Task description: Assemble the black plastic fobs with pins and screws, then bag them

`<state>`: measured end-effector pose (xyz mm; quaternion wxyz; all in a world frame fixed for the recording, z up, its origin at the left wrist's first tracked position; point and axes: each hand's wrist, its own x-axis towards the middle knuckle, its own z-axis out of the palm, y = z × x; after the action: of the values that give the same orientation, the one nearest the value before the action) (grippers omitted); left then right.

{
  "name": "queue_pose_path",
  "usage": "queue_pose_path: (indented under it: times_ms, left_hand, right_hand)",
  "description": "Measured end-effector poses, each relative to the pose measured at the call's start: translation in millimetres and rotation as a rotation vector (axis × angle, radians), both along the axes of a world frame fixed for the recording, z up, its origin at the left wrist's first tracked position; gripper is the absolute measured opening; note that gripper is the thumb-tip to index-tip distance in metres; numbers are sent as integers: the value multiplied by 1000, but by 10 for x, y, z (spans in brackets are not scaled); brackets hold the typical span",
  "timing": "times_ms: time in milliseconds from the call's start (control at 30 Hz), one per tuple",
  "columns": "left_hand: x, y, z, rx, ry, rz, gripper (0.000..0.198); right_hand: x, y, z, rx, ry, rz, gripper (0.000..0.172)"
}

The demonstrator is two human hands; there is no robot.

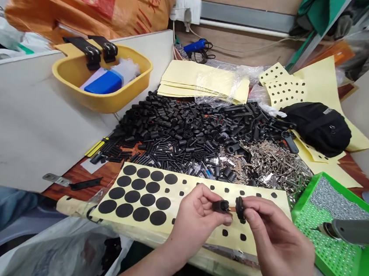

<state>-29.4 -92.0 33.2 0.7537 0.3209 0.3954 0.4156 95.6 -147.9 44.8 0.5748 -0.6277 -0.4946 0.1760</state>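
- Left hand (198,216) pinches a black cylindrical part (221,206), one end jutting out on the right.
- Right hand (280,242) grips a black round piece (239,209), just beside the cylindrical part's end.
- Both are held over a dotted yellow sheet (173,203).

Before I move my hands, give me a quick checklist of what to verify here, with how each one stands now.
1. Left hand gripping the black tubular piece: ok.
2. Right hand gripping the round black piece: ok.
3. Those two pieces brought together: not ok, a gap shows between them.
4. Yellow sticker sheet lying beneath your hands: ok.
5. Small silver parts within the green tray: ok, heaped toward its far end.
6. Grey power screwdriver switched off: cannot tell; its tip points over the tray.
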Motion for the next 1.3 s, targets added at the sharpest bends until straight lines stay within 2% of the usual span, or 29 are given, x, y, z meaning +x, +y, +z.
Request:
queue_pose_path:
  times_ms: [233,367,500,767,1000,1300]
  left_hand:
    - [-69,-13,-41,17,-45,-86,30]
    - [-130,-5,-72,23,-167,-123,25]
    - [-162,15,-100,-7,-198,-142,26]
    - [-166,24,-132,20,-153,-91,27]
    - [-157,29,-158,22,-63,-77,30]
    - [-129,12,-205,7,-85,-37,19]
  right_hand:
    - [44,20,-5,-13,-39,-17,5]
    - [82,16,-3,-31,-94,29,5]
    - [97,3,26,-19,-187,56,7]
    - [82,-9,29,-18,-209,79,8]
    - [48,2,10,-36,-247,16,5]
    - [33,20,-78,-62,-176,-14,6]
